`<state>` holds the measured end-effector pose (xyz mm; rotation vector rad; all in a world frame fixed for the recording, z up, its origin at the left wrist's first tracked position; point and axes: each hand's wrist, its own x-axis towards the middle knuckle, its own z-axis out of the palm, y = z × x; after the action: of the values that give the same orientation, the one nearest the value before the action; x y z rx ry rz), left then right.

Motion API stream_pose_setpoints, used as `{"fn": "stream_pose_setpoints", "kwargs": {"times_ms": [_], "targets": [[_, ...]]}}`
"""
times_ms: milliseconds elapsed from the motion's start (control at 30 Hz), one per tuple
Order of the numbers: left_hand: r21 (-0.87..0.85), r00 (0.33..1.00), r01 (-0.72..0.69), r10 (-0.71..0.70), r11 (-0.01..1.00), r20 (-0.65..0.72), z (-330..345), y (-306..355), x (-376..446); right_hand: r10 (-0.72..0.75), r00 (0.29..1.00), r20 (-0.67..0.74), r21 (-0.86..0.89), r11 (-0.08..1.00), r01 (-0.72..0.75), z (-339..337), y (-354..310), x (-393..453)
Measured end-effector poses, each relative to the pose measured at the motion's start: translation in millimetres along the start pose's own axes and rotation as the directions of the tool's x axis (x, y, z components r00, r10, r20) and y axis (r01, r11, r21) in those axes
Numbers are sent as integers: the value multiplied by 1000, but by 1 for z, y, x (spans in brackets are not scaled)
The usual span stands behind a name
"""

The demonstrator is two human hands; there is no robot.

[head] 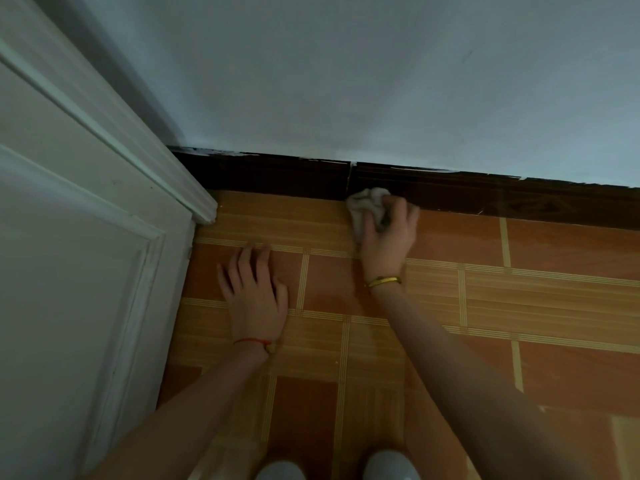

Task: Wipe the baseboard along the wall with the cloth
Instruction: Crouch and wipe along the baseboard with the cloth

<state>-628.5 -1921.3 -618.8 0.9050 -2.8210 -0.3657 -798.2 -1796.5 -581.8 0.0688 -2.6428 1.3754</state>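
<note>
Right hand fingers curl around a crumpled pale grey cloth, pressing it on the dark brown wooden baseboard at a joint.
Left hand lies flat, holding nothing, on the orange tiled floor; the bunched cloth could snag the joint or skip the chipped top edge.

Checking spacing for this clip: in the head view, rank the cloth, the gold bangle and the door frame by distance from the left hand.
From the left hand:
1. Door frame, up and left.
2. Gold bangle, to the right.
3. Cloth, against the baseboard.
</note>
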Motion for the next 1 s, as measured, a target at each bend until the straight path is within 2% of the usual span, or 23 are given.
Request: {"fn": "stream_pose_setpoints", "kwargs": {"times_ms": [67, 233, 367, 433, 700, 867, 933, 1000], "targets": [[-6, 1000, 3, -3, 1000, 1, 0, 0, 0, -50, 999, 16, 67, 997, 49, 11, -16, -4], [-53, 998, 64, -64, 997, 8, 0, 12, 0, -17, 994, -108, 148, 988, 33, 0, -17, -2], [-86, 999, -25, 26, 996, 20, 4, 36, -2, 74, 953, -295, 163, 986, -26, -31, -2, 15], [-106, 998, -49, 53, 993, 33, 6, 48, -2, 91, 936, -341, 174, 984, -33, -38, 0, 19], [-5, 994, -82, 83, 997, 75, 15, 56, -6, -24, 971, -238, 198, 977, 73, -3, -35, 0], [17, 992, -96, 94, 995, 84, 15, 55, -7, -120, 986, -116, 166, 976, 138, -2, -33, -1], [13, 991, -97, 95, 995, 90, 14, 55, -7, -88, 985, -148, 156, 981, 111, -9, -28, 3], [0, 991, -97, 97, 995, 92, 13, 56, -6, -2, 971, -238, 166, 985, 43, -19, -22, 10]]}}
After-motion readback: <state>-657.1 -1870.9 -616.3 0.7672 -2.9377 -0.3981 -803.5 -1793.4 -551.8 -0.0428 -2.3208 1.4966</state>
